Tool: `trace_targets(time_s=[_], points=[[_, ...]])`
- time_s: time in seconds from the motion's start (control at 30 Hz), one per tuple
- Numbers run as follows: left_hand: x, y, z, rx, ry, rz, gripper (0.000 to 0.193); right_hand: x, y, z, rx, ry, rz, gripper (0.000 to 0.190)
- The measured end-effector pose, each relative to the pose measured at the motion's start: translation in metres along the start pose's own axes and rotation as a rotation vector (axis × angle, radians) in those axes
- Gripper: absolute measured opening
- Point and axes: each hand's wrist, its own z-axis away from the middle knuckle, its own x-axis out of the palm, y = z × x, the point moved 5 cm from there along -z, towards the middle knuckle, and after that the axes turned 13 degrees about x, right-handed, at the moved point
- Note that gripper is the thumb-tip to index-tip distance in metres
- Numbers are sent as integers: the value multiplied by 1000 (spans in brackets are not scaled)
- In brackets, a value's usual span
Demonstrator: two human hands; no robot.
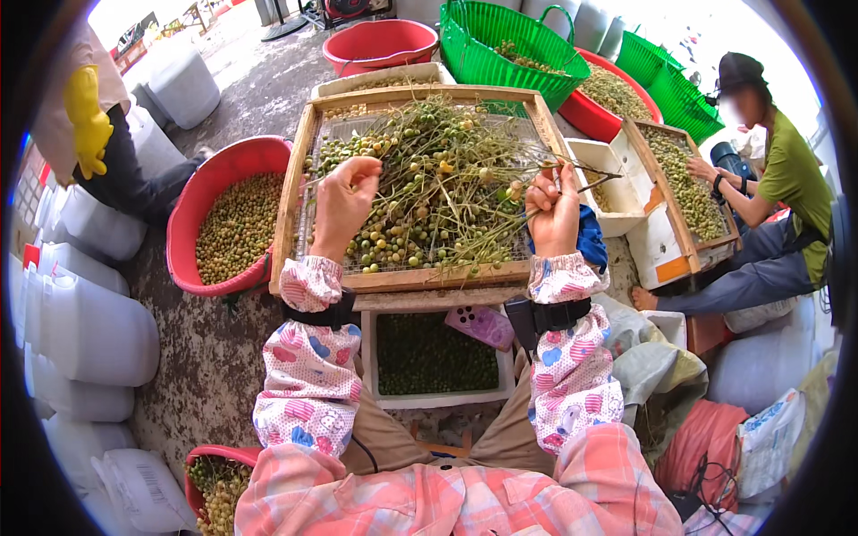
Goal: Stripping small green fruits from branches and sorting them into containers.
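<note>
A wood-framed wire mesh screen (410,280) lies before me, heaped with thin stems and small round green and yellowish fruits (402,231). My right hand (555,208) is above its right side, its fingers closed on a branched stem (600,179) that sticks out to the right. Over the left part of the screen is my left hand (348,204), thumb and fingertips drawn together; whether anything small is between them is hidden. Beneath the near edge of the screen stands a white foam box (439,400) of dark green fruits. A purple phone (479,327) rests at that box's far right corner.
A red tub (179,228) of loose fruits stands left, and a green basket (462,40) behind. At right a seated person (798,181) handles fruits on another screen (687,248). Someone with a yellow rubber glove (88,120) stands left, near white plastic jugs (100,321).
</note>
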Motion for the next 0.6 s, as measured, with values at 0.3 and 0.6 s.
trace_targets(time_s=[0.3,0.6], points=[[64,63,42,-198,-483,317,19,-5,-3,-3,-15,26,-94,20],[65,37,46,-483,-251,689,21,-18,-39,-7,-82,-50,-179,20]])
